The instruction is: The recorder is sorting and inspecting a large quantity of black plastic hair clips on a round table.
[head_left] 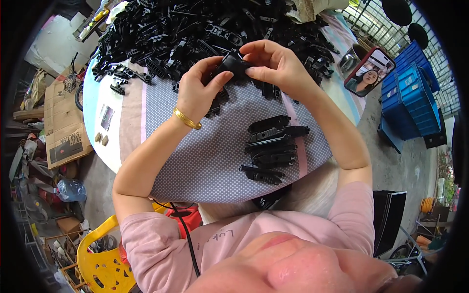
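Observation:
Over the far middle of the table, my left hand [198, 88] and my right hand [277, 64] meet around a black plastic part [234, 64]. My left thumb and fingers grip its left end. At the other end, my right thumb and index finger pinch it. Its exact kind cannot be made out. Just beyond my hands rises a large heap of similar black plastic parts [181, 36]. Closer to me, right of the middle, several long black parts [273, 141] lie side by side in a short column. A gold bracelet [186, 118] circles my left wrist.
The table has a dotted, striped cloth [195, 161]. A phone [370, 72] stands at its right edge beside a metal cup [352, 57]. Small loose parts [117, 89] lie at the left. Blue crates [410, 93], cardboard [66, 122] and a yellow chair [105, 259] surround the table.

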{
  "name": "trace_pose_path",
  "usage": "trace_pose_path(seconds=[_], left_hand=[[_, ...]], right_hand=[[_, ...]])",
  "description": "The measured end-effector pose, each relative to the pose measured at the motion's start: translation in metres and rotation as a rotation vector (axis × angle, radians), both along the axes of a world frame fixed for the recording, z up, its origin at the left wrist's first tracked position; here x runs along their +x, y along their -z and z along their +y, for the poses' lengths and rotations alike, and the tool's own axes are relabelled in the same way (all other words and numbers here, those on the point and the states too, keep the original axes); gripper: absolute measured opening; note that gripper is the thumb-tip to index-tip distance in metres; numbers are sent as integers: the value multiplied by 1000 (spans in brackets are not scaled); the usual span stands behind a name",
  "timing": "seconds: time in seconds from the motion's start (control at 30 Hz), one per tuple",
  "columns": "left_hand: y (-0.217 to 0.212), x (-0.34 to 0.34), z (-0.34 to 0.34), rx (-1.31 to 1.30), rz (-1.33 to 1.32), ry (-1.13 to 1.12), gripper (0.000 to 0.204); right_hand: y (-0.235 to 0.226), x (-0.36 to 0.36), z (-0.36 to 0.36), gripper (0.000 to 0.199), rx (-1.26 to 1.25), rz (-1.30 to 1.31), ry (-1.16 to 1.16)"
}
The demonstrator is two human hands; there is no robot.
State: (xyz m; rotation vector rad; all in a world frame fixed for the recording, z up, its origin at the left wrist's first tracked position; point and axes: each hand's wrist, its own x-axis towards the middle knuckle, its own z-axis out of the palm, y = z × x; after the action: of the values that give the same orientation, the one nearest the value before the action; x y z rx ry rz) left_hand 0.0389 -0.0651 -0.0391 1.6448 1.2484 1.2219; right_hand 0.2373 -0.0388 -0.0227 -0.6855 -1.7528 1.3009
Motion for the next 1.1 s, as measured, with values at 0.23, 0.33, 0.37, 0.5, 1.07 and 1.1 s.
trace_pose_path(seconds=[0.23, 0.33, 0.37, 0.5, 1.07, 1.1], left_hand=[[0, 2, -9, -67, -134, 152, 33], [-4, 0, -11, -222, -435, 227, 30], [-5, -1, -10, -224, -435, 229, 30], [-6, -7, -8, -318, -399, 222, 31], [-14, -18, -3, -626, -586, 255, 43], [-14, -18, -4, -625, -586, 251, 43]], right_hand=[[13, -7, 0, 28, 29, -5, 19], [13, -8, -3, 26, -3, 69, -2], [13, -7, -4, 26, -3, 69, 0], [15, -7, -4, 25, 20, 53, 52], [12, -5, -10, 22, 85, -47, 107], [13, -7, -12, 22, 85, -46, 102]])
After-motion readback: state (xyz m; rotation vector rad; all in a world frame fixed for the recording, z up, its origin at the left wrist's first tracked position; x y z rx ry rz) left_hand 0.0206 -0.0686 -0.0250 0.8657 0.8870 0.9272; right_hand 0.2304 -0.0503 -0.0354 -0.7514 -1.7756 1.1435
